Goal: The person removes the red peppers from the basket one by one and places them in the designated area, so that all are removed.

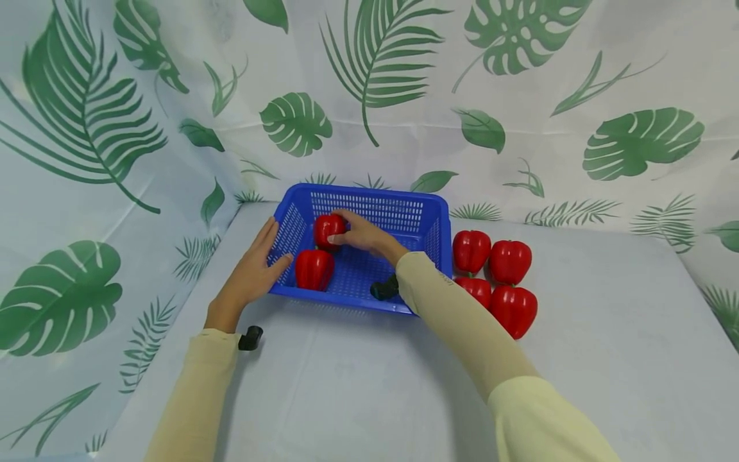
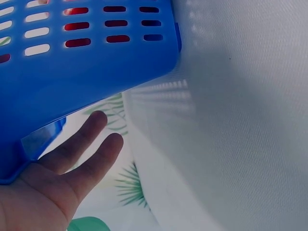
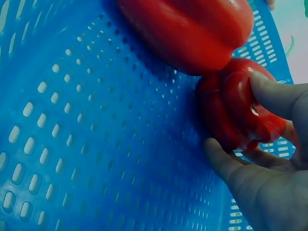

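Head view: right hand point(image 1: 365, 233) grips the far pepper point(image 1: 326, 230), beyond the near pepper point(image 1: 314, 270); left hand point(image 1: 251, 273), straight-fingered, flanks the basket point(image 1: 352, 301)

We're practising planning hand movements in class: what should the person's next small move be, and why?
Probably open the right hand and release the far pepper: it is already inside the blue basket, just beyond the near pepper, while four peppers lie outside, to the basket's right.
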A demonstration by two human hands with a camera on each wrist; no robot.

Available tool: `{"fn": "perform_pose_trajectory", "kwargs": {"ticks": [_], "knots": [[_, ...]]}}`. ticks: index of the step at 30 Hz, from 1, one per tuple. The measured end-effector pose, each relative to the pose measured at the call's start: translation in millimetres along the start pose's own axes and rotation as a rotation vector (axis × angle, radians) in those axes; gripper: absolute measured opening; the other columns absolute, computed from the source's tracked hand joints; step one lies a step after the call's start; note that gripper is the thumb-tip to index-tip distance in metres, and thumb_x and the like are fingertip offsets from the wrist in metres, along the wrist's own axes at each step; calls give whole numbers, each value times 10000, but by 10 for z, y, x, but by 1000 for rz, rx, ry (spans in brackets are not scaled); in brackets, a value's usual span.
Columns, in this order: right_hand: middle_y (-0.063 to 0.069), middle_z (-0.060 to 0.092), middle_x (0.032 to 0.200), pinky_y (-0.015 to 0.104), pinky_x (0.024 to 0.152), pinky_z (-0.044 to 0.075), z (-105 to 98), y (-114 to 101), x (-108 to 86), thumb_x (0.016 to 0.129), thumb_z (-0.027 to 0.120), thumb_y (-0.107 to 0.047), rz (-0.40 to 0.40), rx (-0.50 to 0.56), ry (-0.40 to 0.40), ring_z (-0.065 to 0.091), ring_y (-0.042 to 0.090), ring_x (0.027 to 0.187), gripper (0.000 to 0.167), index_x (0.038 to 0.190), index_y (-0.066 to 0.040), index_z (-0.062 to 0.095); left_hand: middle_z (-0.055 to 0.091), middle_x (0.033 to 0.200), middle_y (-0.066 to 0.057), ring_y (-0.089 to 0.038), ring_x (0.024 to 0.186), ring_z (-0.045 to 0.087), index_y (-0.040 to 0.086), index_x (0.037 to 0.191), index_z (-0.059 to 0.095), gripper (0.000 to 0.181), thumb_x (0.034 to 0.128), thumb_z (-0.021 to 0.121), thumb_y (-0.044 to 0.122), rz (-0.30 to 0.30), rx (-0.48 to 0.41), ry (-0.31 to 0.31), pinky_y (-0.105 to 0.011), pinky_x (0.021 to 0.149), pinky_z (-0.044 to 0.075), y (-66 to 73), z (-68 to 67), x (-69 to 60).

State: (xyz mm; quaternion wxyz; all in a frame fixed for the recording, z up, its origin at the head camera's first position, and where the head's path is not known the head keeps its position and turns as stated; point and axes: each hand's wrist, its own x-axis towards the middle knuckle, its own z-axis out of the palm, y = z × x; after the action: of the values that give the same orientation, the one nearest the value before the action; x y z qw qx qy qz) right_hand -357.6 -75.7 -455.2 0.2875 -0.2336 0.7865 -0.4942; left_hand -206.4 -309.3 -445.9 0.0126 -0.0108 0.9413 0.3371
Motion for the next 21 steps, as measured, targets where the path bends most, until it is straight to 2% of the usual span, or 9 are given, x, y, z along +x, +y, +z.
{"fn": "perform_pose_trajectory", "kwargs": {"ticks": [9,21], "knots": [[206,434,1574,465,1076,542,-26,-4,-6,1008,706,-36,40,80,21,515,382,1354,713,1649,-98,398,-53,1805,-58,-392,1638,35,95,1728,33,865,1077,522,388,4,8,-14,-706,1241,148,5,-10,8],[211,448,1574,442,1026,579,-87,-27,-30,982,745,-32,83,125,35,518,386,1357,720,1631,-90,440,-54,1804,-72,-403,1635,42,74,1724,35,860,1080,526,365,16,15,-15,-696,1247,146,0,-6,10]]}}
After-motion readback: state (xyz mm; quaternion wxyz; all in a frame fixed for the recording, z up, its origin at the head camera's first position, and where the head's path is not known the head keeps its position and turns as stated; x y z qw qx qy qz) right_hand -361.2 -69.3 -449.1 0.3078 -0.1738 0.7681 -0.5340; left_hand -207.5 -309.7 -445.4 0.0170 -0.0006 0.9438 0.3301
